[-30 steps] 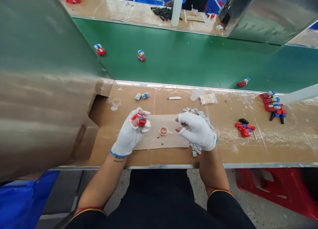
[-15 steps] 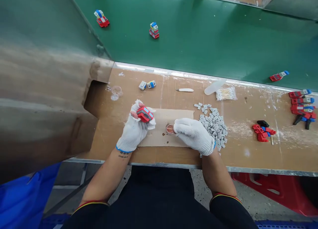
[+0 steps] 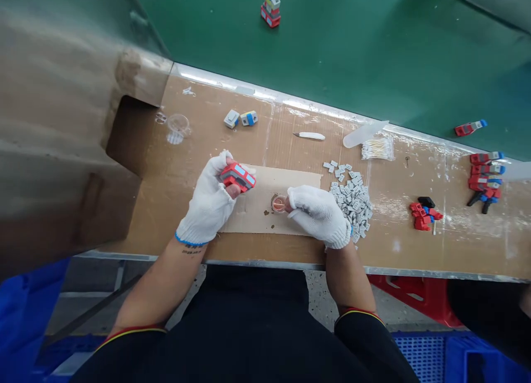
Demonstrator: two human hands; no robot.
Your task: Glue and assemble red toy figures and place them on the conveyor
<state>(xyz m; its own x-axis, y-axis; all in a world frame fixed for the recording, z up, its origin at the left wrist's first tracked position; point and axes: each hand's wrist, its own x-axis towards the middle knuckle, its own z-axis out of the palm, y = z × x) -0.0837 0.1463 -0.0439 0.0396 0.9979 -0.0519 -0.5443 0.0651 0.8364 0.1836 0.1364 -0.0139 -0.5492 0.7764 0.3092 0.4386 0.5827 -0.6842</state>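
My left hand (image 3: 210, 197), in a white glove with bare fingertips, is closed around a red and grey toy vehicle piece (image 3: 238, 177) with light-blue windows. My right hand (image 3: 317, 212), gloved likewise, has its fingers pinched at the rim of a small clear round dish (image 3: 278, 203). Whatever those fingers hold is hidden. The dish shows a reddish tint and rests on a cardboard sheet (image 3: 249, 223) with brown spots. Right beside my right hand lies a heap of small grey plastic pieces (image 3: 352, 203).
Behind my hands lie two white-and-blue blocks (image 3: 240, 119), a white-handled craft knife (image 3: 310, 135) and a bag of cotton swabs (image 3: 377, 149). Red toy figures (image 3: 425, 214) stand to the right. A metal panel (image 3: 62, 150) borders the left; a green belt (image 3: 332, 56) runs behind.
The toy vehicle piece has been turned in my left hand, its windows now facing more upward. My right hand stays at the dish. The whole view has shifted, and a dark-clothed person appears lower right.
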